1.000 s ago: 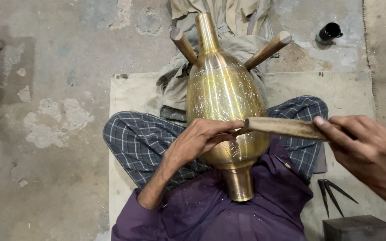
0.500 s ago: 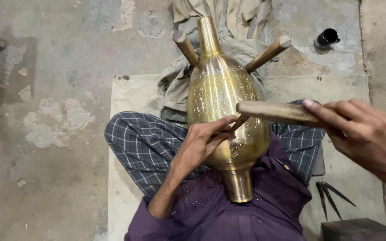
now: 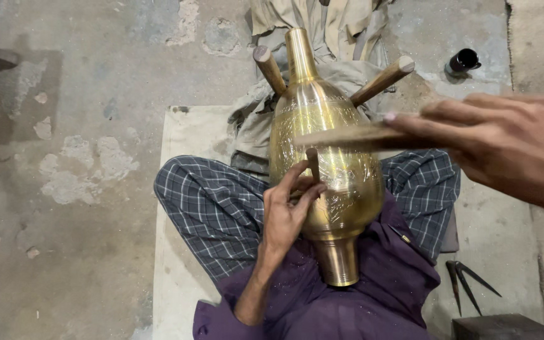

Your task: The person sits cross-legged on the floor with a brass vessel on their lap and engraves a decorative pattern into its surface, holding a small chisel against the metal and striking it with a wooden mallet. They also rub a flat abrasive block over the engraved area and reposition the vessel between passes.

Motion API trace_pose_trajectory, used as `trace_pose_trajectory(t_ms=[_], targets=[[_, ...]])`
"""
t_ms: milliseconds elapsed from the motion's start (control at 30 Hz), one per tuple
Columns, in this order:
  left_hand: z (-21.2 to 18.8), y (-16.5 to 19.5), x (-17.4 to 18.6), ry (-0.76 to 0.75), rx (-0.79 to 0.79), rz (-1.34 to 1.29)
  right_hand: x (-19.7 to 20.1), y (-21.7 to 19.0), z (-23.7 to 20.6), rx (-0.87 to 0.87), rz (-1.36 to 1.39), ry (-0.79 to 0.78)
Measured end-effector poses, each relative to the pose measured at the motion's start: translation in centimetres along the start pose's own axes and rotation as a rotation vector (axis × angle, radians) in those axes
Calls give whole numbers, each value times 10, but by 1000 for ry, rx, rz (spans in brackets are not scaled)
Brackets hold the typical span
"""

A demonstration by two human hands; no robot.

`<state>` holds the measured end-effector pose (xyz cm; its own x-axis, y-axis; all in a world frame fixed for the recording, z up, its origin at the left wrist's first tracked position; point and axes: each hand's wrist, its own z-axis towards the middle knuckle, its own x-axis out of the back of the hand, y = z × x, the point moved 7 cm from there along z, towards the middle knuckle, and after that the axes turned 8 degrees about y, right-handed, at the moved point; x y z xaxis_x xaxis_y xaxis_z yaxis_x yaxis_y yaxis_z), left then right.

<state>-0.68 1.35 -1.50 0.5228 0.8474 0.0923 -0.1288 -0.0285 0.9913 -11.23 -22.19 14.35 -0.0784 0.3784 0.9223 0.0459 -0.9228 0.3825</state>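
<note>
Purple shirt [image 3: 360, 308]; blue checked trousers [image 3: 212, 208]

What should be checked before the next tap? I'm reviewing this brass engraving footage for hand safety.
1. Punch on the metal: the left hand holds a small punch upright against the brass vase. Ok.
2. Left grip: fingers wrap the punch close below its head. Not ok.
3. Striker: the right hand holds a wooden mallet raised above the punch, blurred. Cannot tell its aim.
4. Vase support: its neck rests between two wooden pegs on cloth, its base in the lap. Ok.
5. Loose tools: metal dividers lie on the floor, apart from the hands. Ok.
</note>
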Motion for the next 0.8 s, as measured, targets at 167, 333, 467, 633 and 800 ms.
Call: trace_pose_trajectory(t_ms=[167, 333, 467, 633, 800], targets=[[-13, -10, 0, 139, -1, 8, 20, -3, 29, -48, 148, 70], [-24, -12, 3, 247, -45, -16, 43, -20, 34, 127, -169, 71], [-26, -4, 5, 237, -108, -48, 60, -22, 39, 93, 12, 153], [-28, -3, 2, 234, -20, -54, 54, -36, 44, 287, -296, 40], [-27, 2, 4, 240, -21, -69, 59, -30, 46, 151, 34, 94]])
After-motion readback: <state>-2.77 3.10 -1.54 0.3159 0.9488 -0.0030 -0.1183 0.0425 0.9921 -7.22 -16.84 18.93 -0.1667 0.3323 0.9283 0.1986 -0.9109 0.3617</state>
